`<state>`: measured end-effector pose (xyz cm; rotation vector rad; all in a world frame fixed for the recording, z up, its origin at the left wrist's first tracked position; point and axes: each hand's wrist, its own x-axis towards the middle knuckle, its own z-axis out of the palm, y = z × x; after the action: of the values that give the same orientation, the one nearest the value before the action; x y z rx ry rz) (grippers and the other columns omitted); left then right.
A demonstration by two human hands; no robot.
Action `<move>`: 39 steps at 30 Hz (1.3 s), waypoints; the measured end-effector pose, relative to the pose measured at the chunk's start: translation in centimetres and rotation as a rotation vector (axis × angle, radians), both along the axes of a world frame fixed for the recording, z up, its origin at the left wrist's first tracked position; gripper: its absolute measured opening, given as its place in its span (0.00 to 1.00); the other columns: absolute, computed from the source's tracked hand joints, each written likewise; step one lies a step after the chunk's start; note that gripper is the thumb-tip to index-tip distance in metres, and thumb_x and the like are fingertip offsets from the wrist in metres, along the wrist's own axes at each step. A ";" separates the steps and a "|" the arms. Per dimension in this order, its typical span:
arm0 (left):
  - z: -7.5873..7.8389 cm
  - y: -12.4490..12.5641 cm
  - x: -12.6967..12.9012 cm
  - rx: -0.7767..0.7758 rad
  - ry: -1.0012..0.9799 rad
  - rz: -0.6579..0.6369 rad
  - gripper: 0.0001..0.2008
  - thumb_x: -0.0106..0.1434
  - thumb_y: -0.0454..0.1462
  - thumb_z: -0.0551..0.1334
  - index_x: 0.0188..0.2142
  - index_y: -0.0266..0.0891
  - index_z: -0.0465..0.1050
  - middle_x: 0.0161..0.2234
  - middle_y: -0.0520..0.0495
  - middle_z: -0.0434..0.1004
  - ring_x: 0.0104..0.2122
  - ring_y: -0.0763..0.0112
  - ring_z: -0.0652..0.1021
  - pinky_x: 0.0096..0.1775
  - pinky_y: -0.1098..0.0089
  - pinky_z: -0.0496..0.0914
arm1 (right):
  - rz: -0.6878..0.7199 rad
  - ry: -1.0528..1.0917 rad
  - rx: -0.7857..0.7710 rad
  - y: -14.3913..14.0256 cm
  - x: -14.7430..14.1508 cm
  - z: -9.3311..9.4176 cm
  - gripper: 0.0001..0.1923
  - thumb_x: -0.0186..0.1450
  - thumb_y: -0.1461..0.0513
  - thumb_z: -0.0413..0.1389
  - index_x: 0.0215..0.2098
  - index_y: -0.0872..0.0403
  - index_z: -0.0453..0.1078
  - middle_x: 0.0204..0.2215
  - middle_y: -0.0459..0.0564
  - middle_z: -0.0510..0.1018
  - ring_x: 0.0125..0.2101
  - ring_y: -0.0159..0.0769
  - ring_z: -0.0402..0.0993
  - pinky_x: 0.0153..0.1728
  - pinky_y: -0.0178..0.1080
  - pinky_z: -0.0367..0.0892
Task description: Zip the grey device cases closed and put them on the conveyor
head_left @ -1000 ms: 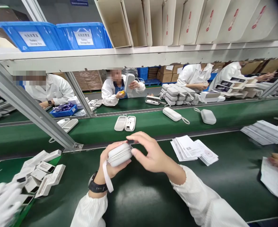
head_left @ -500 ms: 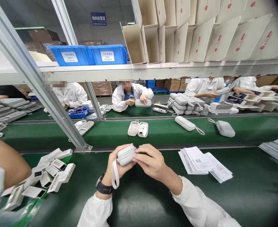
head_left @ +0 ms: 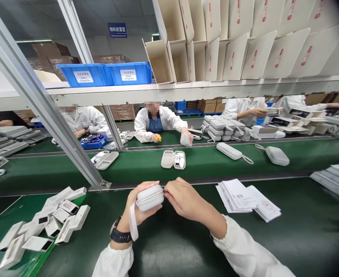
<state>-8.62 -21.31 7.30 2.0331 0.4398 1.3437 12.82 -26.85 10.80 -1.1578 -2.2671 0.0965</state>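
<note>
A small light grey zippered case [head_left: 150,197] is held closed above the green bench, its wrist strap [head_left: 133,222] dangling on the left. My left hand [head_left: 133,209] wraps round it from the left, thumb on top and fingers beneath. At the case's right end, my right hand [head_left: 183,198] pinches the zipper pull, which its fingertips mostly cover. Beyond my hands, an open case [head_left: 167,159] with white items inside lies on the green conveyor belt [head_left: 140,175]. Two closed cases, one long [head_left: 228,151] and one shorter [head_left: 276,155], rest farther right on the belt.
Small white boxes [head_left: 62,215] are heaped at left, near a slanting metal post [head_left: 80,157]. White leaflets [head_left: 240,196] lie at right. Overhead, a shelf [head_left: 186,90] carries blue bins [head_left: 129,74] and open cartons. Across the belt, a co-worker [head_left: 158,121] holds a grey case.
My right hand has turned and closed into a tighter pinch at the case's right end. The case has shifted slightly left and down. A co-worker's arm at left has left the view.
</note>
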 end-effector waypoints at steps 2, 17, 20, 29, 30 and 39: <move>0.0 0.0 -0.2 0.003 -0.004 -0.006 0.31 0.53 0.32 0.74 0.55 0.46 0.69 0.53 0.40 0.77 0.54 0.54 0.77 0.54 0.50 0.73 | -0.013 0.057 -0.086 -0.2 0.0 0.2 0.05 0.74 0.61 0.46 0.40 0.53 0.59 0.32 0.47 0.72 0.30 0.35 0.64 0.35 0.39 0.58; 0.0 1.0 -1.3 0.050 0.030 -0.076 0.33 0.51 0.34 0.74 0.56 0.51 0.69 0.47 0.43 0.78 0.48 0.54 0.78 0.47 0.52 0.77 | 0.024 -0.037 -0.085 -0.4 -0.1 -0.2 0.10 0.75 0.59 0.45 0.37 0.53 0.62 0.26 0.45 0.72 0.23 0.32 0.59 0.31 0.38 0.54; -0.7 1.2 -1.5 -0.004 0.003 -0.099 0.33 0.52 0.34 0.74 0.55 0.51 0.68 0.49 0.42 0.78 0.49 0.53 0.79 0.48 0.50 0.77 | 0.085 0.184 -0.277 0.0 0.1 -0.4 0.09 0.72 0.61 0.50 0.32 0.53 0.62 0.22 0.41 0.68 0.22 0.29 0.60 0.28 0.34 0.53; -1.5 1.8 0.2 0.028 0.241 -0.070 0.28 0.54 0.31 0.73 0.54 0.47 0.72 0.52 0.41 0.78 0.51 0.55 0.78 0.51 0.55 0.73 | 0.170 0.579 -0.589 0.0 0.3 -0.5 0.12 0.69 0.61 0.50 0.27 0.53 0.59 0.21 0.39 0.60 0.22 0.26 0.55 0.24 0.32 0.52; -1.3 1.7 0.3 0.050 0.271 -0.058 0.27 0.55 0.32 0.73 0.54 0.47 0.72 0.52 0.42 0.77 0.51 0.55 0.78 0.51 0.56 0.73 | 0.170 0.559 -0.572 -0.1 0.2 -0.4 0.12 0.70 0.62 0.50 0.27 0.53 0.58 0.21 0.39 0.60 0.22 0.26 0.55 0.24 0.32 0.51; 1.0 0.7 3.7 0.312 0.842 0.354 0.24 0.58 0.27 0.60 0.53 0.47 0.74 0.44 0.45 0.78 0.41 0.56 0.76 0.39 0.59 0.63 | -0.155 0.045 -0.267 -1.0 -1.8 -1.1 0.13 0.75 0.60 0.43 0.37 0.56 0.65 0.26 0.49 0.72 0.23 0.32 0.61 0.28 0.38 0.49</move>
<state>-4.92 -20.59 8.28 2.8444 1.0442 0.6870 10.98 -27.82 9.65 -1.4496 -2.1626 0.3699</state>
